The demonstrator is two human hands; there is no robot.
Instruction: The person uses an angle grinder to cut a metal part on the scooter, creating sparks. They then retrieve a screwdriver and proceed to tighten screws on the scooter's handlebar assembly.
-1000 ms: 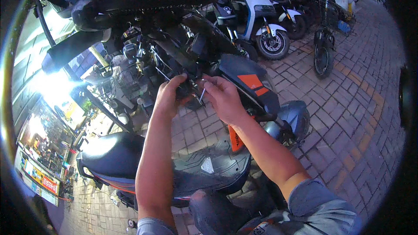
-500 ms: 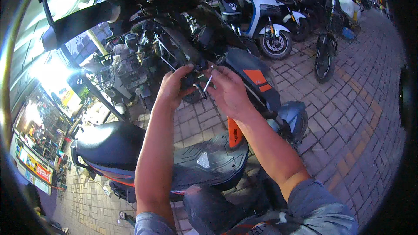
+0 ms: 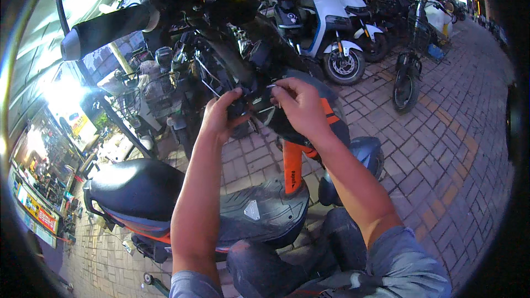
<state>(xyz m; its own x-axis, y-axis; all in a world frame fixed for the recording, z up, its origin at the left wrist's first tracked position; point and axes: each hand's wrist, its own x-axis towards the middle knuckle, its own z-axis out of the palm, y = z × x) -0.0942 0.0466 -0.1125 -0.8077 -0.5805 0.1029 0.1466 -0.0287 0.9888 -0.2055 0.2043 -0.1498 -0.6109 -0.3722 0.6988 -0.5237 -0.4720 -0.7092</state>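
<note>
reaching forward above the footboard [image 3: 279,218] of a dark scooter, the person holds two bare hands near to each other, with a dark part [image 3: 255,99] between them, in front of the scooter's orange panel [image 3: 292,168]; the right hand [image 3: 301,107] is bent inward, and its thumb and forefinger are pinching a small pale metal piece [image 3: 271,86], which sticks out a little toward the left side; the other fingers of this hand are curled; the left hand [image 3: 220,115] has its thumb at the near edge of the dark part and its lower fingers reaching below it; whether these fingers are grasping it firmly, i cannot tell, because the place is dark and partly hidden; to the left of the left forearm is the black seat [image 3: 138,185], which shines under the light; at upper left, a handlebar grip [image 3: 113,27] points sideways; behind the hands, many parked bikes stand close together; farther to the right, a white scooter [image 3: 326,19] and a bicycle [image 3: 407,80] stand upright on the brick pavement [image 3: 436,154].
</note>
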